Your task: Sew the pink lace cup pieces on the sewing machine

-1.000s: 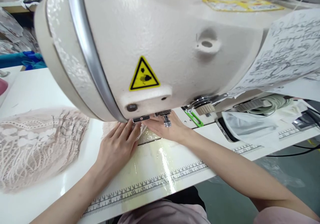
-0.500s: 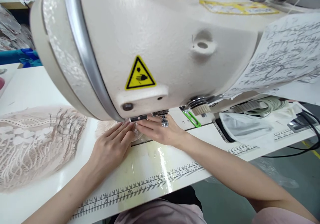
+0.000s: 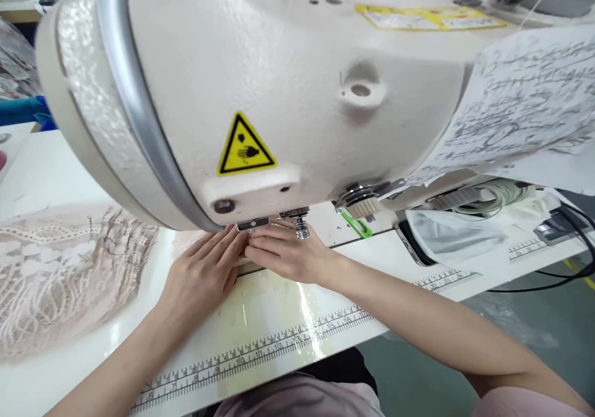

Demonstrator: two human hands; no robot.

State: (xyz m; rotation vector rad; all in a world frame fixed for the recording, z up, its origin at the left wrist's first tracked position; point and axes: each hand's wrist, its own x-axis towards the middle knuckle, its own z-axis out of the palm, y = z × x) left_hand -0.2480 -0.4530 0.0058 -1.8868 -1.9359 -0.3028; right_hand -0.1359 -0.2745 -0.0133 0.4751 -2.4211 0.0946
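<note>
A white sewing machine (image 3: pixel 297 107) fills the upper view, its head above both my hands. My left hand (image 3: pixel 202 271) lies with its fingers stretched out on pale pink sheer fabric (image 3: pixel 186 241) left of the needle area. Close beside it, my right hand (image 3: pixel 288 253) has its fingers bent and pressed together at the fabric's edge under the machine head. The fingertips of both hands nearly meet. The machine head and the hands hide the needle and most of the fabric between them.
A pink lace piece (image 3: pixel 69 274) lies on the left of the table. A green thread snipper (image 3: pixel 357 223), a phone (image 3: pixel 413 243) under white cloth (image 3: pixel 458 234) and coiled cord (image 3: pixel 493 197) lie right. Ruler markings (image 3: pixel 242 361) run along the front edge. Handwritten paper (image 3: pixel 525 95) hangs on the machine.
The view has shifted slightly, so the machine sits further left. My right hand has come a little left and nearer, covering the sheer fabric that showed between my hands.
</note>
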